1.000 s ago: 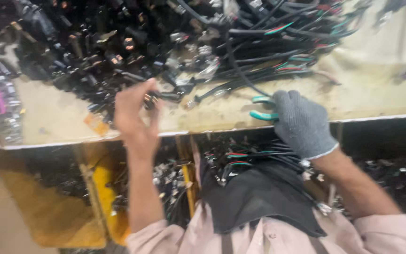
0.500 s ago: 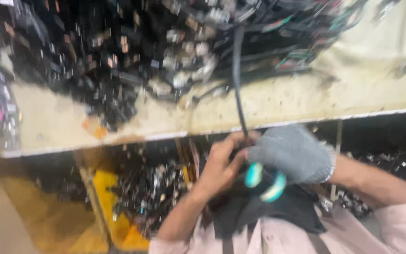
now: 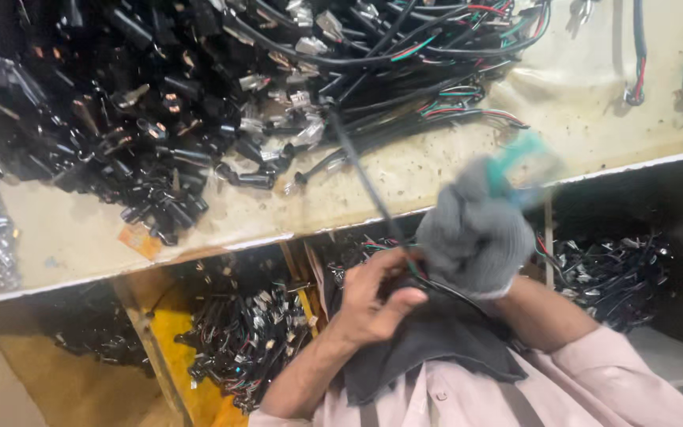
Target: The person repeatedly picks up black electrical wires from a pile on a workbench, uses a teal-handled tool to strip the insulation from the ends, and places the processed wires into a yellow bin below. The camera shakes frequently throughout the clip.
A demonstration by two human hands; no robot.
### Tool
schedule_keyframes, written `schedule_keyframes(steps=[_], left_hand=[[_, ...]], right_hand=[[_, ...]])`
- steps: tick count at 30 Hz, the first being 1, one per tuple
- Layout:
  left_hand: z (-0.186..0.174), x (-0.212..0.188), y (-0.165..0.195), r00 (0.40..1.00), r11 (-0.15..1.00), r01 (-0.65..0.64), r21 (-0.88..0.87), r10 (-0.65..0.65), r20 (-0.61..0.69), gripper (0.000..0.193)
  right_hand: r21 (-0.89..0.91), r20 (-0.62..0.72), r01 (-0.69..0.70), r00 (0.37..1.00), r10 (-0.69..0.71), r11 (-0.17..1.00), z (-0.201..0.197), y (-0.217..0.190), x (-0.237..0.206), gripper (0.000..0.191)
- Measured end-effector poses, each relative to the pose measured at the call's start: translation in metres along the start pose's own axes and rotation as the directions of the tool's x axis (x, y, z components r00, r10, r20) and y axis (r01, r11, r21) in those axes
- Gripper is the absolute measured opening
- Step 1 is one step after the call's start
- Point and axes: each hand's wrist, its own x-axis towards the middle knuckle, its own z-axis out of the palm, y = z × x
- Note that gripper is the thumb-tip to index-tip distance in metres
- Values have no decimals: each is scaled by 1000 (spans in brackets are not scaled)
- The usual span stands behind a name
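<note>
Head view: we pinch a black cable (image 3: 367, 183) at frame centre, running up-left, between bare left hand (image 3: 375, 296) and gloved right hand (image 3: 472, 233); yellow bin (image 3: 169, 332) below holds wired connectors (image 3: 248, 336).

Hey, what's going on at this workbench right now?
A person sits at a worn bench piled with black connectors and wire harnesses. The bare left hand pinches a black cable that runs up to the pile. The grey-gloved right hand, blurred, is closed around a teal-handled tool beside that cable. More harnesses fill the bins under the bench.
</note>
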Motion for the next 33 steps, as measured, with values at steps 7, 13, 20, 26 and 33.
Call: schedule_keyframes(steps=[7,13,20,26,33], left_hand=[[-1,7,1,894,444,-293,847,-188,407,59],[-77,14,20,856,343,-136,929,-431,285,48],[-193,57,-2,995,-13,16,1000,94,-15,38],[-182,35,10,974,180,-26,983,226,-16,44],[-171,40,-27,955,402,-47,915,288,-78,32]], right_hand=[[-878,-11,174,924,-383,445,-7,-55,55,14],[-743,314,250,949,6,-620,-62,-81,56,17],[-705,424,298,905,-46,-643,-82,-53,33,16],[-715,272,215,962,18,-665,-79,-49,41,29],[-853,235,174,970,-64,-492,-100,-58,48,28]])
